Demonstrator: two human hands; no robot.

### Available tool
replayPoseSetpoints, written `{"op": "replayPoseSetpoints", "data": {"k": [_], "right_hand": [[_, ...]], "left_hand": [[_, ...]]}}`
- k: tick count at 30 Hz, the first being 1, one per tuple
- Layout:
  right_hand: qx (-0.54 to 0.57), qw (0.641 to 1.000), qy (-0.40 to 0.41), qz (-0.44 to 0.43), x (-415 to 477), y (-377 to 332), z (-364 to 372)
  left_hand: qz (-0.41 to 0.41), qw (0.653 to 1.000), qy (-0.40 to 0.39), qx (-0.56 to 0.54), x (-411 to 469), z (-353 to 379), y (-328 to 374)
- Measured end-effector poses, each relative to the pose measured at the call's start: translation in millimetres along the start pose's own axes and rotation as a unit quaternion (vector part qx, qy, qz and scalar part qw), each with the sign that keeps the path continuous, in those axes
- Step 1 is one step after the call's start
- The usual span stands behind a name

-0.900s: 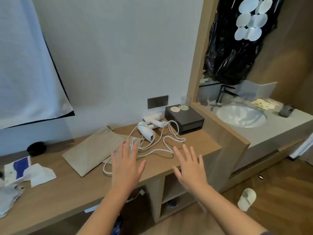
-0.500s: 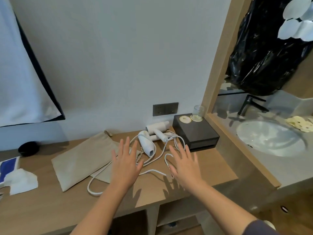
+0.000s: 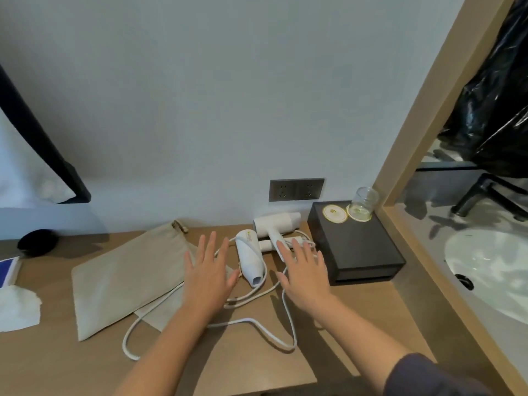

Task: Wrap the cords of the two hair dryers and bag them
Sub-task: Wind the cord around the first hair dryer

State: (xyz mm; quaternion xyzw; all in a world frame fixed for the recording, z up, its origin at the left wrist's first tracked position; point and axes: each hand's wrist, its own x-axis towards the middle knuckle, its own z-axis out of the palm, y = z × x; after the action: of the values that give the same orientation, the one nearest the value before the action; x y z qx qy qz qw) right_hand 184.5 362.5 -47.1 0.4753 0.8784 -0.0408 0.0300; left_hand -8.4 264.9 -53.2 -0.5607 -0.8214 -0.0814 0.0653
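Note:
Two white hair dryers lie on the wooden counter (image 3: 371, 310) by the wall. The near dryer (image 3: 250, 257) points its nozzle toward me; the far dryer (image 3: 275, 224) lies behind it. Their white cords (image 3: 248, 321) sprawl in loose loops across the counter. A beige cloth bag (image 3: 128, 275) lies flat to the left, with a second beige bag partly under it. My left hand (image 3: 207, 274) hovers with fingers spread just left of the near dryer. My right hand (image 3: 305, 270) hovers with fingers spread over the far dryer's handle and cords. Neither hand holds anything.
A black box (image 3: 360, 247) with a glass (image 3: 364, 202) and coasters stands right of the dryers. A wall socket (image 3: 296, 189) sits above them. A sink (image 3: 491, 267) lies beyond the wooden partition. White paper (image 3: 17, 308) and a black round object (image 3: 37, 242) lie at the left.
Both hands have moved forward toward the dryers, and my view has come closer and swung left. Nothing has been gripped.

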Motion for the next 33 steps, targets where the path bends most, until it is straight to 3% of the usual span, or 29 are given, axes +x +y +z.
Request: {"op": "replayPoseSetpoints", "data": {"k": [6, 13, 23, 28, 33], "right_hand": [[-0.003, 0.999, -0.022, 0.023, 42, 3, 9], [-0.006, 0.992, -0.114, 0.046, 88, 1, 21], [0.067, 0.974, -0.186, 0.108, 133, -3, 38], [0.111, 0.966, -0.178, 0.149, 136, -3, 42], [0.106, 0.975, -0.149, 0.13, 131, 8, 43]], "left_hand": [[0.024, 0.999, -0.04, -0.012, 45, 23, 1], [0.045, 0.995, -0.085, -0.026, 73, 44, 1], [0.009, 0.994, -0.101, -0.035, 84, 60, 7], [-0.007, 0.993, -0.117, -0.034, 85, 61, 8], [-0.011, 0.992, -0.119, -0.041, 87, 59, 8]]}}
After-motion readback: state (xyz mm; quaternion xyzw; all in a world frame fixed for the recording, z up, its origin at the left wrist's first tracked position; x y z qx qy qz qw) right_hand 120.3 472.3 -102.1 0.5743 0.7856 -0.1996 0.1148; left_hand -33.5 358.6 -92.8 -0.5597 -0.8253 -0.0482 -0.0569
